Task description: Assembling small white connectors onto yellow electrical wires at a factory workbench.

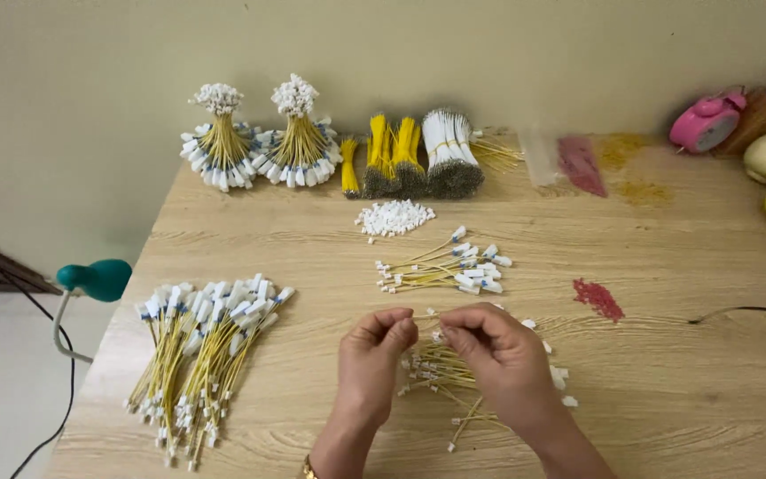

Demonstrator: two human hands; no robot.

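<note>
Left hand (374, 355) and right hand (494, 350): fingertips pinched on one thin yellow wire (425, 316) above the counter (667, 372). Likely featherlight, limp; best gripped beside its small white connector.

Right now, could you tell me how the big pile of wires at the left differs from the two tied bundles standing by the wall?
The left pile lies flat and loose on the table; the standing bundles are upright, cinched at the middle and flared out below. The left pile sits near the front edge, the standing bundles at the back. Both are yellow wires with white connectors.
</note>
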